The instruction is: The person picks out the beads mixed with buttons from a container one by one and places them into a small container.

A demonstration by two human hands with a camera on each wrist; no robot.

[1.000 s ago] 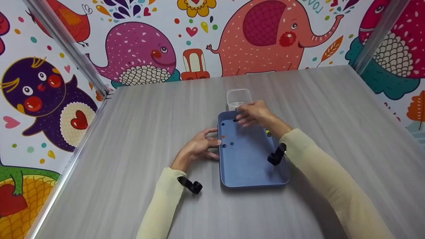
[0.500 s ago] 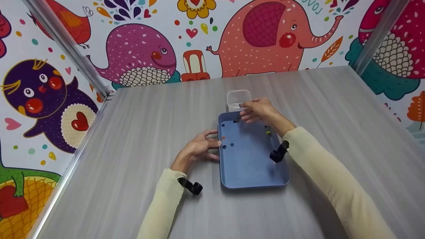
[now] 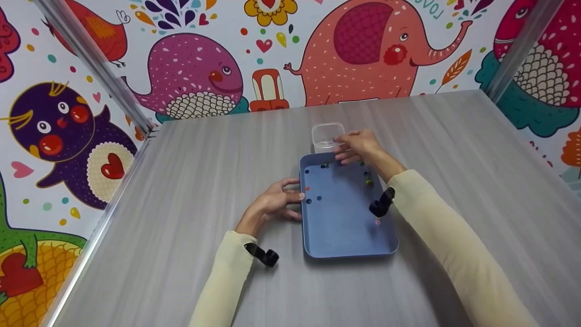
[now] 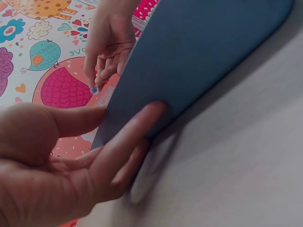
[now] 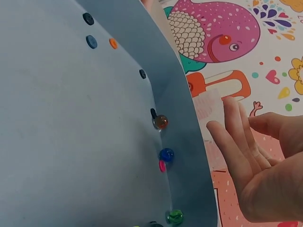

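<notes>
My left hand [image 3: 274, 200] holds the left side of a blue tray [image 3: 349, 255], thumb at the rim and fingers against the outer wall. In the left wrist view a small clear-and-blue marble [image 4: 94, 89] is pinched in the fingertips of my right hand [image 3: 361, 146]. That hand hovers past the tray's far end, fingertips at the right edge of a clear plastic box [image 3: 324, 147]. Along the tray's far wall lie a brown marble [image 5: 161, 121], a blue marble [image 5: 166, 154], a green marble [image 5: 175, 216] and a pink button [image 5: 162, 166].
Dark buttons [image 3: 309, 201] and an orange button [image 5: 113, 43] lie by the tray's left wall. More small pieces [image 3: 368, 180] rest along its right wall. A grey wood-grain table [image 3: 190, 190] carries everything, with cartoon-printed panels [image 3: 195, 72] behind and at both sides.
My right hand has moved a little away and to the right, from over the tray's far end to the clear box's right edge. The left hand stays on the tray.
</notes>
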